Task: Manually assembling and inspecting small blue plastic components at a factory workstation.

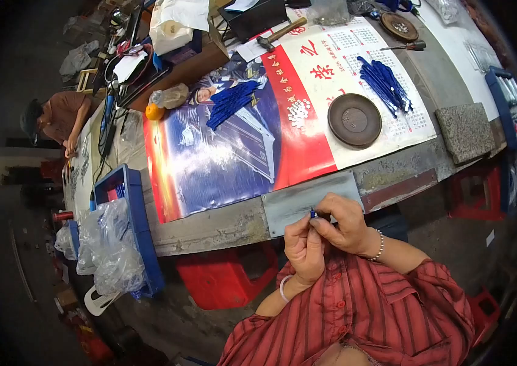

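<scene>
My left hand (305, 251) and my right hand (345, 224) meet in front of my chest, just over the near edge of the workbench. Between their fingertips is a small blue piece (313, 214) with a pale spot on it, pinched from both sides. It is too small to name, and the fingers hide part of it. Below the fingertips lies a grey metal plate (286, 198) at the bench edge. Farther off, a bundle of blue braided cords (233, 102) and a second bundle of blue cords (385, 85) rest on a printed calendar sheet (209, 165).
A round dark dish (355, 120) holds small bits. Around the bench are a hammer (281, 33), a screwdriver-like tool (405, 46), a stone slab (464, 133), an orange (154, 111) and a blue crate (143, 232) with plastic bags. Another person (63, 119) works at the far left.
</scene>
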A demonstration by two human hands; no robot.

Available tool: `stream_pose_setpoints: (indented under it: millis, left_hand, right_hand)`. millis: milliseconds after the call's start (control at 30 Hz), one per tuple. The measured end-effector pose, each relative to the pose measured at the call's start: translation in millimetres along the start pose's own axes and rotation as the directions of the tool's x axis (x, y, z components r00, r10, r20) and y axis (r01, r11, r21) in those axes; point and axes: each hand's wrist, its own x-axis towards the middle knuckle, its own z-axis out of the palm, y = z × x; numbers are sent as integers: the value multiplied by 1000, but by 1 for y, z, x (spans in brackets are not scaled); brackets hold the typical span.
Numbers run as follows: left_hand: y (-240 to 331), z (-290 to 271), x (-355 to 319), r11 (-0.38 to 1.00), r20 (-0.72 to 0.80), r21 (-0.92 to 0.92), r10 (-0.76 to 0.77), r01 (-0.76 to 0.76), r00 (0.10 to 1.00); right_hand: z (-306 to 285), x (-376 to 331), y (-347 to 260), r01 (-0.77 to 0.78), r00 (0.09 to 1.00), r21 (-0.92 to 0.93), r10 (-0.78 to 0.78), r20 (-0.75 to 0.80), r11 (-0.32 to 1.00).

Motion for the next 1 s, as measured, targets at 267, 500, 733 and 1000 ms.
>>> stream_pose_setpoints:
  millis: [267, 500, 733, 1000]
  left_hand:
    - [-7, -5, -5, 998, -29, 0, -67, 67, 997]
    - [1, 1, -1, 998, 8, -58, -12, 12, 1000]
    - [-1, -5, -6, 995, -34, 90, 40, -37, 999]
    - [-5, -2, -7, 986, -18, 131, 103, -100, 994]
  right_hand:
    - [8, -10, 0, 53, 998, -347, -58, -6, 936]
    - [-6, -5, -4, -112, 993, 103, 115, -26, 988]
    - [4, -11, -4, 19, 995, 55, -13, -101, 998]
    - [10, -17, -14, 58, 985, -279, -101, -142, 958]
